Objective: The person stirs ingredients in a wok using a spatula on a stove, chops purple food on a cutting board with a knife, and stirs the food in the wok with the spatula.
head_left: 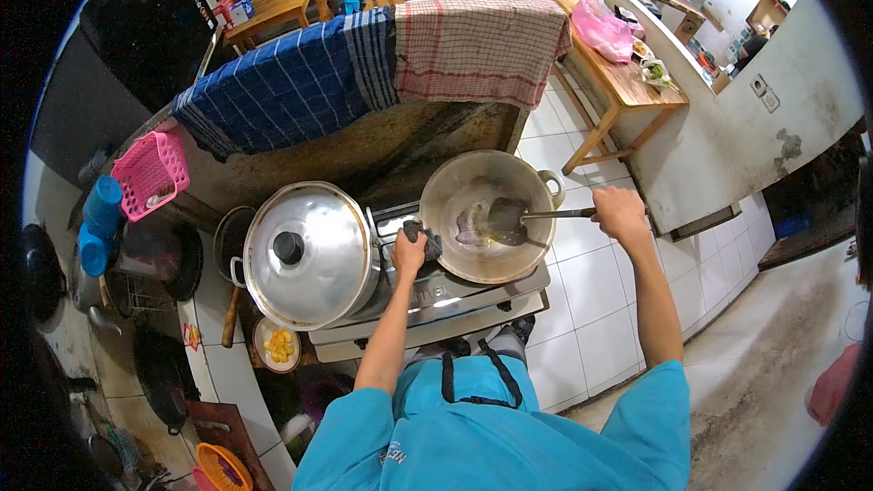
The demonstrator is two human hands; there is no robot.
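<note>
A large metal wok (446,245) stands on the right side of the gas stove (436,295). My right hand (620,213) is closed around the dark handle of a spatula (507,221), whose broad blade rests inside the wok. Near the blade a little dark residue or liquid shows on the wok's bottom. My left hand (409,253) grips a dark cloth (427,241) at the wok's left side; the wok's handle there is hidden. Left of that hand, a big lidded pot (309,291) with a black knob sits on the stove.
A plate of yellow pieces (276,345) lies left of the stove. Behind it, a low wall carries a blue towel (273,91) and a checked cloth (477,50). A pink basket (150,175) and blue cups (102,205) are at left. A wooden table (605,77) stands back right.
</note>
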